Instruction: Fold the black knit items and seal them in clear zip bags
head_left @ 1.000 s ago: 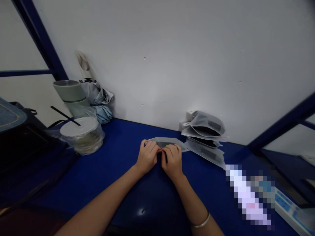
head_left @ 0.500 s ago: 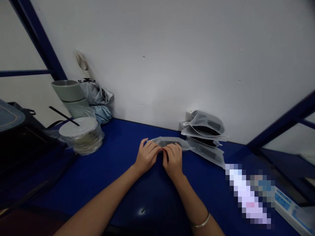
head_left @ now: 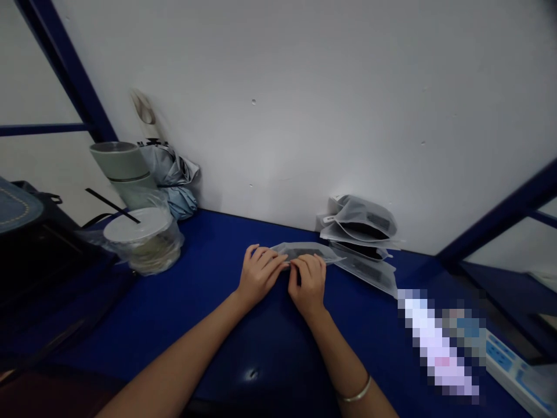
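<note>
Our R hand [head_left: 308, 284] seems to pinch frosted bag [head_left: 302, 248] just L of pouch stack [head_left: 368, 220]; our L hand [head_left: 256, 273], fingers slightly spread, rests on its edge (pinching? can't tell), prob. so it won't slip.

Your left hand [head_left: 256, 276] and right hand [head_left: 308, 284], fingertips meeting a second ago, now show a slight gap at the near edge of the translucent bag [head_left: 310, 249], your right having edged rightward. The bag itself has slid to the right beneath your fingers, its left end drawn in behind your left hand, its right tip now reaching farther across the front of the stacked bags [head_left: 368, 276]. Your left fingers lie straighter, more spread.
</note>
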Tool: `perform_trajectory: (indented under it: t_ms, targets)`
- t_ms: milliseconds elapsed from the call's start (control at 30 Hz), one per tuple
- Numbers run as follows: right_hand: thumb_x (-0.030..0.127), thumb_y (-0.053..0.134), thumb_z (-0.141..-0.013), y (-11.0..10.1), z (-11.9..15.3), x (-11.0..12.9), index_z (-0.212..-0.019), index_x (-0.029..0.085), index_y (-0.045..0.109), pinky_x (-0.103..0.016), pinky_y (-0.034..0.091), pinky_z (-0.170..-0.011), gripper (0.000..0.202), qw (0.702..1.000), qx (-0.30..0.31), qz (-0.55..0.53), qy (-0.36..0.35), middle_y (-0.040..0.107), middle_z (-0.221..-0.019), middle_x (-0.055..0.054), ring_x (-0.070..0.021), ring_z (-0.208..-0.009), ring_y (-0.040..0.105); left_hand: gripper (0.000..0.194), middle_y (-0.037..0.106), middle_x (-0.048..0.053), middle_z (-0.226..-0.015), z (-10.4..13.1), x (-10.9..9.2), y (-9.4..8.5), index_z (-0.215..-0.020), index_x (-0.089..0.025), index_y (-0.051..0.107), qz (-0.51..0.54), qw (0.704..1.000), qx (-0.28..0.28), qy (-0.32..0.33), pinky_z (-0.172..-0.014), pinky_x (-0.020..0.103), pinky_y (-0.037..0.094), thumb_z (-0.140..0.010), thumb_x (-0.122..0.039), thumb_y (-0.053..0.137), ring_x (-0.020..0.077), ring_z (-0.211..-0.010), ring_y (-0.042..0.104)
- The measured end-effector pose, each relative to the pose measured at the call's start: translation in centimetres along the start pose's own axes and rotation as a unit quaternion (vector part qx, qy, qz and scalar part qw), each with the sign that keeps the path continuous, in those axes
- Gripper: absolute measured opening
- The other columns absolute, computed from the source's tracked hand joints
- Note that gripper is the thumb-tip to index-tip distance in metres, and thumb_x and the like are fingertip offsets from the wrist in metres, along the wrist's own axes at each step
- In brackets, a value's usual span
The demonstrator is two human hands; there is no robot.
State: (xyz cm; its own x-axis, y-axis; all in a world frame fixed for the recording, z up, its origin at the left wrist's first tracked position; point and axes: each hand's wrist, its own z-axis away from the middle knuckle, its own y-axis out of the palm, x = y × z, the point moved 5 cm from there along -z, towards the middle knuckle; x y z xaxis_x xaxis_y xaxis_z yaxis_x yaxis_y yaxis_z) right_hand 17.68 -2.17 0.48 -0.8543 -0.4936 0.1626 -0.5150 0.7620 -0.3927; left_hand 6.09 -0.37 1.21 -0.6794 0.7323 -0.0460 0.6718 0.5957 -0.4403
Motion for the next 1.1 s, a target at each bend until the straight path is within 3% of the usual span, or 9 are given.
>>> perform_trajectory:
  t_ms: [267, 500, 800, 1100]
  targets:
    - [0.009, 0.049, -0.078, 0.3, 0.3, 0.1, -0.083, 0.015, 0.057, -0.038, 0.039, -0.087, 0.011, 0.999, 0.027, -0.03, -0.032, 0.06, -0.078, -0.005, -0.0146, -0.081, 0.054, 0.011, 0.06, 0.0, -0.071, 0.1, 0.0, 0.1, -0.075, -0.017, 0.057, 0.049, 0.999, 0.015, -0.013, -0.083, 0.034, 0.037, -0.082, -0.014, 0.049, 0.0119, -0.071, 0.051]
    - [0.009, 0.047, -0.079, 0.6, 0.4, 0.3, -0.081, 0.017, 0.056, -0.039, 0.039, -0.086, 0.013, 0.998, 0.039, -0.03, -0.037, 0.059, -0.078, -0.004, -0.0144, -0.081, 0.054, 0.018, 0.058, 0.0, -0.065, 0.0, 0.0, 0.2, -0.066, -0.016, 0.055, 0.025, 0.999, 0.038, -0.016, -0.082, 0.036, 0.035, -0.081, -0.011, 0.046, 0.013, -0.069, 0.048]
    - [0.009, 0.049, -0.077, -0.4, 0.2, -0.3, -0.084, 0.017, 0.054, -0.039, 0.041, -0.084, 0.012, 1.0, -0.027, 0.013, -0.004, 0.056, -0.08, -0.005, -0.0154, -0.082, 0.052, 0.005, 0.06, 0.002, -0.073, -0.1, -0.1, -0.2, -0.079, -0.017, 0.06, 0.028, 0.999, -0.001, -0.021, -0.081, 0.036, 0.037, -0.079, -0.018, 0.055, 0.0138, -0.073, 0.052]
    - [0.008, 0.048, -0.078, -0.1, 0.3, 0.0, -0.087, 0.018, 0.058, -0.038, 0.043, -0.081, 0.016, 0.998, 0.01, -0.028, -0.053, 0.055, -0.079, -0.005, -0.0142, -0.079, 0.051, 0.007, 0.059, 0.001, -0.071, 0.2, 0.0, -0.4, -0.08, -0.019, 0.06, 0.068, 0.997, -0.02, -0.006, -0.078, 0.035, 0.038, -0.078, -0.014, 0.055, 0.0122, -0.07, 0.05]
